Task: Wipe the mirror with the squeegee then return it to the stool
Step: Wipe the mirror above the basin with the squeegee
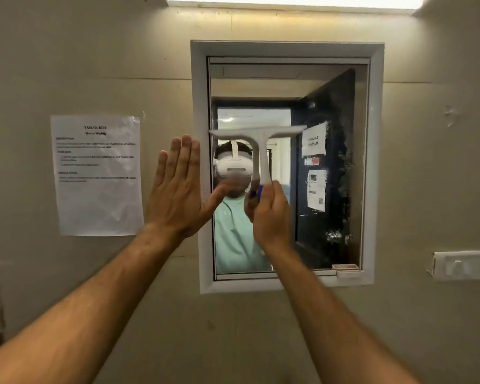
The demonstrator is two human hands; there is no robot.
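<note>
Printed sheet (97, 173): body text too blurred to read.
Squeegee (261, 146): lower handle hidden inside right hand (270, 214).
Switch plate (464, 265): cut off by right edge.
Stool: out of view.

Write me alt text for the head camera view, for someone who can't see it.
A right hand grips a white squeegee by its handle, blade up, in front of a white-framed wall mirror. The left hand is raised flat with fingers straight at the frame's left edge. A printed sheet is stuck to the wall further left.
</note>
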